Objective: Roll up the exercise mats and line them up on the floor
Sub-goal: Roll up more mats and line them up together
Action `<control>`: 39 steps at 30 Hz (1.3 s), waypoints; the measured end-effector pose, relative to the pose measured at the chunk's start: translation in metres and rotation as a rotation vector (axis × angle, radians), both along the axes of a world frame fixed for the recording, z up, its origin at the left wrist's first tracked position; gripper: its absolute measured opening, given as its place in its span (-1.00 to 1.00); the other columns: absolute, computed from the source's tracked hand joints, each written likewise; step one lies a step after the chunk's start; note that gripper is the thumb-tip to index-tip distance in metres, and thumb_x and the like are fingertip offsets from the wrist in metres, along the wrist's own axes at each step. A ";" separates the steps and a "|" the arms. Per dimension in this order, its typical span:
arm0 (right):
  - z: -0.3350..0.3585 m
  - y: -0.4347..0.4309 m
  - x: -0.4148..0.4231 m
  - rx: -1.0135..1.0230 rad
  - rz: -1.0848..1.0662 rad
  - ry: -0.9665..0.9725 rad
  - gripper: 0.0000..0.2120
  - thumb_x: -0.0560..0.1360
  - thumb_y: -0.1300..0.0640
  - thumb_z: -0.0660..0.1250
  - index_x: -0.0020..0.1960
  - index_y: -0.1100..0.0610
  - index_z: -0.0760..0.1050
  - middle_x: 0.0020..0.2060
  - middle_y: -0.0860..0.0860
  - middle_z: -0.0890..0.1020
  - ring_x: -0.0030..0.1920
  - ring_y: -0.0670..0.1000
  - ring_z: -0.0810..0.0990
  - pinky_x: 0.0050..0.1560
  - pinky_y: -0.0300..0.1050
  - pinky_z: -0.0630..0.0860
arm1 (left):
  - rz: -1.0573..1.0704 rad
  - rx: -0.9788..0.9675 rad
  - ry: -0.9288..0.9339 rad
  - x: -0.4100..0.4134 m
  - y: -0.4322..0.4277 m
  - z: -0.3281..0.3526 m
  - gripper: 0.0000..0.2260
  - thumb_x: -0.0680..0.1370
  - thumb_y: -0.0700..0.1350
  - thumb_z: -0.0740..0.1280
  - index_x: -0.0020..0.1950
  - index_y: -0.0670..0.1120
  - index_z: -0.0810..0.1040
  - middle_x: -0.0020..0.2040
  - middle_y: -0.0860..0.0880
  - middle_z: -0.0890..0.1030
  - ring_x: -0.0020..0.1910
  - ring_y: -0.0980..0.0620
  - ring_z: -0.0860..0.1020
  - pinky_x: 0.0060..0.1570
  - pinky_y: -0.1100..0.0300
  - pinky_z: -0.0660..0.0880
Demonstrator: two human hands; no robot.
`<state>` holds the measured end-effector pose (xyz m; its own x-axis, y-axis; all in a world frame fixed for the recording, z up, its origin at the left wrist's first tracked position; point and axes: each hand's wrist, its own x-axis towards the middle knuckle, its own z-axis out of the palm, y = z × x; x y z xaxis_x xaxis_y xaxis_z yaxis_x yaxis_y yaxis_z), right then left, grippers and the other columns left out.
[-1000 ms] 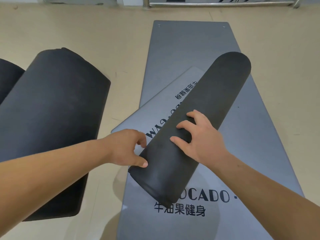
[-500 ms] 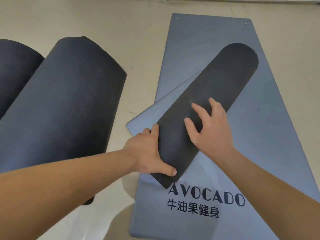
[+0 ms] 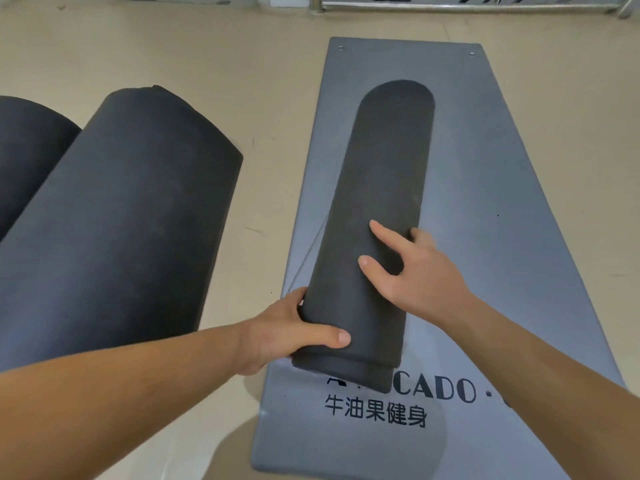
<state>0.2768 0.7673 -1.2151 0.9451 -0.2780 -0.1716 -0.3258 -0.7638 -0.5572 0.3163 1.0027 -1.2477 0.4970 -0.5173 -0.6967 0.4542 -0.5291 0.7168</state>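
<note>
Two hands work the dark roll (image 3: 381,209) lying on the flat grey mat (image 3: 502,237): our left hand (image 3: 287,332) clasps its near end, our right hand (image 3: 412,271) presses flat, unclenched. Soft foam, probably springy; we grip both ends.

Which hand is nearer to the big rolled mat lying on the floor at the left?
Left. The left hand grips the small roll's near left end, close beside the big rolled mat. The right hand rests on the small roll's top, farther away.
</note>
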 end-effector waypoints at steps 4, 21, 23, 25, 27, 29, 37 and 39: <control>-0.009 -0.005 0.000 0.032 0.151 -0.090 -0.49 0.58 -0.17 0.37 0.49 -0.39 0.36 0.62 -0.03 0.22 0.52 0.07 0.27 0.45 -0.04 0.28 | -0.166 0.094 -0.042 0.029 0.027 0.009 0.01 0.18 0.23 0.71 0.55 0.13 0.37 0.43 0.08 0.54 0.32 -0.02 0.60 0.31 -0.07 0.59; -0.013 0.061 0.037 0.667 -0.166 0.216 -0.02 0.38 -0.44 0.46 0.54 -0.55 -0.15 0.57 -0.23 0.23 0.50 0.04 0.36 0.42 0.20 0.43 | -0.022 0.268 -0.349 0.030 0.037 0.024 0.12 0.08 0.41 0.66 0.50 0.23 0.19 0.28 0.18 0.53 0.19 0.07 0.60 0.17 0.02 0.64; -0.018 0.062 0.033 0.827 -0.155 0.231 0.07 0.36 -0.37 0.54 0.53 -0.56 -0.20 0.47 -0.35 0.33 0.42 -0.03 0.47 0.35 0.19 0.50 | 0.067 0.156 -0.256 0.029 0.041 0.024 0.09 0.14 0.27 0.72 0.52 0.28 0.17 0.25 0.22 0.56 0.17 0.11 0.63 0.16 0.05 0.65; -0.021 0.066 0.036 0.877 -0.141 0.170 0.12 0.32 -0.30 0.62 0.54 -0.56 -0.14 0.45 -0.35 0.37 0.40 -0.08 0.49 0.38 0.18 0.50 | 0.141 0.093 -0.222 0.025 0.046 0.023 0.04 0.18 0.18 0.74 0.51 0.30 0.21 0.22 0.23 0.60 0.14 0.13 0.66 0.13 0.07 0.67; -0.024 0.072 0.037 0.901 -0.167 0.152 0.12 0.27 -0.27 0.66 0.52 -0.58 -0.06 0.45 -0.32 0.39 0.39 -0.09 0.49 0.39 0.18 0.51 | 0.198 0.075 -0.208 0.019 0.053 0.023 0.02 0.18 0.15 0.75 0.48 0.33 0.23 0.20 0.24 0.62 0.13 0.14 0.67 0.13 0.08 0.66; -0.030 0.080 0.033 0.922 -0.167 0.133 0.11 0.26 -0.25 0.68 0.50 -0.60 -0.02 0.47 -0.29 0.39 0.39 -0.09 0.49 0.39 0.18 0.52 | 0.238 0.078 -0.221 0.012 0.063 0.025 0.01 0.16 0.14 0.75 0.46 0.37 0.24 0.16 0.27 0.64 0.12 0.15 0.68 0.13 0.09 0.66; -0.039 0.144 0.048 0.855 0.033 0.172 0.14 0.11 -0.38 0.69 0.41 -0.71 -0.02 0.51 -0.21 0.27 0.45 -0.03 0.41 0.45 0.18 0.47 | 0.286 0.193 -0.197 0.001 0.129 0.034 -0.12 0.26 0.03 0.74 0.42 0.29 0.29 0.20 0.23 0.61 0.11 0.17 0.65 -0.07 0.27 0.63; -0.032 0.151 0.059 0.761 0.084 0.213 0.12 0.13 -0.42 0.65 0.41 -0.71 -0.05 0.49 -0.12 0.27 0.42 0.03 0.43 0.43 0.22 0.48 | 0.249 0.216 -0.152 0.007 0.137 0.033 -0.12 0.26 0.06 0.73 0.45 0.23 0.32 0.22 0.20 0.62 0.14 0.15 0.64 -0.01 0.23 0.64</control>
